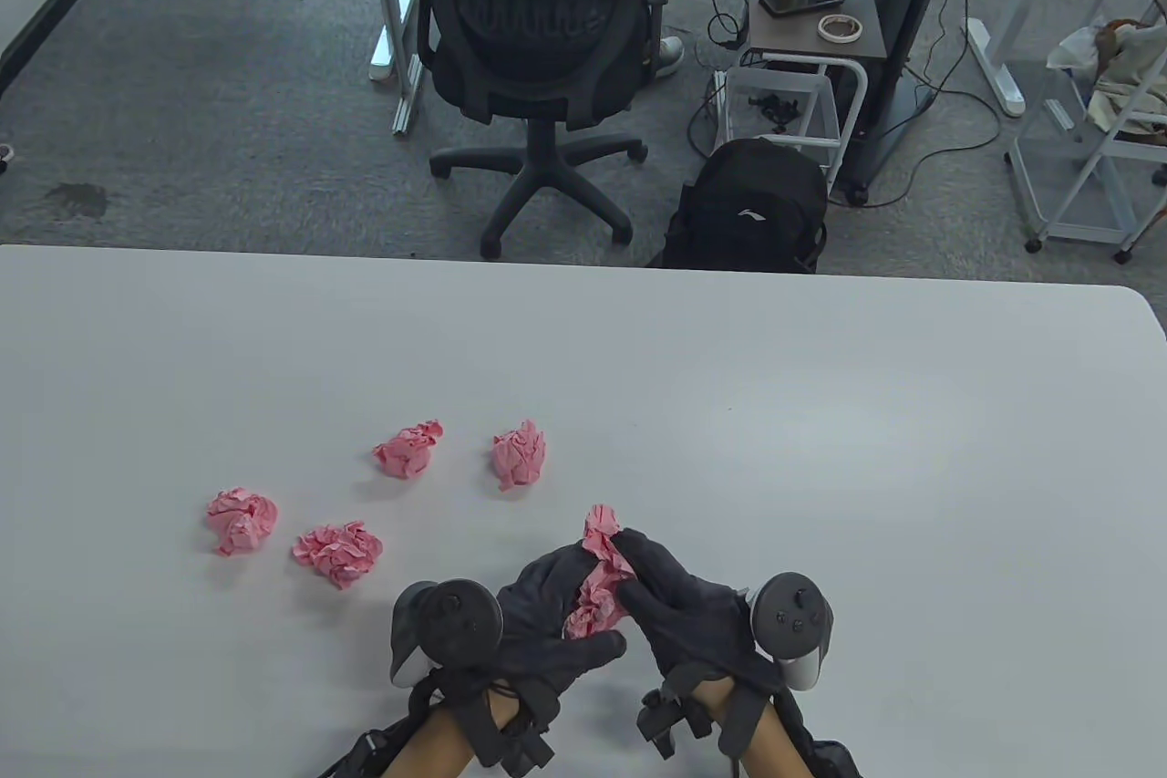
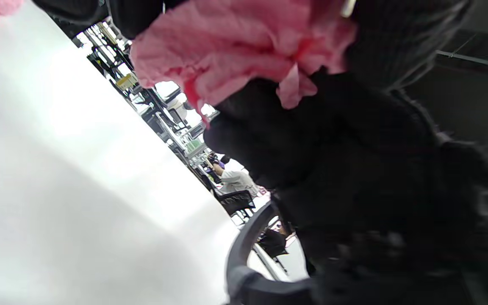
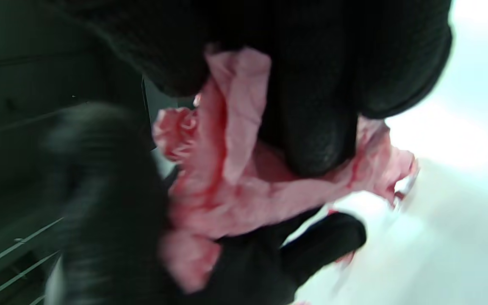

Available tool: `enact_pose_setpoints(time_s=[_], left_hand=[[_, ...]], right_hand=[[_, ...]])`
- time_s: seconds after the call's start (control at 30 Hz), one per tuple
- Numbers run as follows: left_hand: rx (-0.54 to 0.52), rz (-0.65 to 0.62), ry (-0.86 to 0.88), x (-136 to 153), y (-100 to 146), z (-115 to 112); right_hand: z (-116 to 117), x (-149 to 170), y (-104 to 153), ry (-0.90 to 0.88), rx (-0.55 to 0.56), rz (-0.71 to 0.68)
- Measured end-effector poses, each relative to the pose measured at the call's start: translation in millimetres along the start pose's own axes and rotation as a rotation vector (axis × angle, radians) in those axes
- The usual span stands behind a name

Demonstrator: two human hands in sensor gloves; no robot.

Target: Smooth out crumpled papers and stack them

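I hold one crumpled pink paper (image 1: 597, 582) between both hands, just above the near edge of the tabletop (image 1: 821, 450). My left hand (image 1: 547, 623) cups it from below and the left, fingers curled around the wad; my right hand (image 1: 679, 605) pinches its upper part, thumb and fingers closed on the paper. The wad runs lengthwise away from me, one loose corner sticking up past my right fingers (image 3: 316, 140). To open it, I judge my hands must pull apart sideways, across that long axis, then press it flat on the bare surface ahead. Four more crumpled pink papers wait to my left and ahead: two nearer (image 1: 242, 521) (image 1: 337, 552), two farther (image 1: 407, 448) (image 1: 519, 453), all well apart from my hands. Nothing blocks the space in front. No flattened stack shows yet.
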State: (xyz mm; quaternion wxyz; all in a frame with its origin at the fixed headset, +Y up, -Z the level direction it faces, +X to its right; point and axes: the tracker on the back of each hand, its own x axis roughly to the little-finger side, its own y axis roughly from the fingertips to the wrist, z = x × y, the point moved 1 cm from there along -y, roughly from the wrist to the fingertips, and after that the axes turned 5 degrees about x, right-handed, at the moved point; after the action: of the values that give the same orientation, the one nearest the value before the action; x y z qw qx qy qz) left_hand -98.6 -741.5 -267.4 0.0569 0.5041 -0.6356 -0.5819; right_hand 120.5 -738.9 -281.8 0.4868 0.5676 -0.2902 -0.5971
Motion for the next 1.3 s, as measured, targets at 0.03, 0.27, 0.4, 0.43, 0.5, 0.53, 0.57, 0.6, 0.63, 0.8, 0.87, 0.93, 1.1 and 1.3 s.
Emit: enact_pose_setpoints(time_s=[0.03, 0.27, 0.4, 0.43, 0.5, 0.53, 0.57, 0.6, 0.63, 0.8, 0.87, 0.93, 1.1, 1.3], left_hand=[[-0.024, 0.007, -0.054, -1, 0, 2], [-0.072, 0.01, 0.415, 18, 0, 0], [-0.088, 0.029, 0.537, 26, 1, 0], [-0.102, 0.023, 0.54, 27, 1, 2], [-0.126, 0.015, 0.552, 27, 3, 5], [-0.137, 0.017, 0.551, 27, 3, 7], [-0.144, 0.016, 0.549, 28, 3, 8], [-0.155, 0.02, 0.551, 28, 4, 9], [-0.171, 0.028, 0.554, 30, 5, 10], [-0.193, 0.022, 0.604, 34, 6, 14], [-0.193, -0.007, 0.63, 34, 6, 16], [-0.213, -0.02, 0.645, 34, 7, 18], [-0.16, -0.058, 0.516, 25, 3, 15], [-0.133, -0.087, 0.493, 16, 0, 7]], right_hand=[[1, 0, 0, 0.008, 0.0, -0.003], [-6, 0, -1, 0.029, 0.039, 0.01], [-5, 0, 0, 0.032, 0.031, 0.007], [-5, -1, 0, 0.026, 0.027, 0.009], [-8, -1, 0, 0.033, 0.044, 0.016], [-9, -1, -1, 0.035, 0.048, 0.025], [-9, 0, 0, 0.039, 0.052, 0.038], [-10, 0, 0, 0.053, 0.046, 0.052], [-11, 1, 0, 0.069, 0.043, 0.063], [-13, 6, 1, 0.09, 0.029, 0.148], [-15, 7, 1, 0.109, 0.044, 0.173], [-19, 8, 1, 0.12, 0.079, 0.193], [-13, 13, 2, -0.002, 0.03, 0.191], [-6, 13, 3, 0.092, 0.012, 0.223]])
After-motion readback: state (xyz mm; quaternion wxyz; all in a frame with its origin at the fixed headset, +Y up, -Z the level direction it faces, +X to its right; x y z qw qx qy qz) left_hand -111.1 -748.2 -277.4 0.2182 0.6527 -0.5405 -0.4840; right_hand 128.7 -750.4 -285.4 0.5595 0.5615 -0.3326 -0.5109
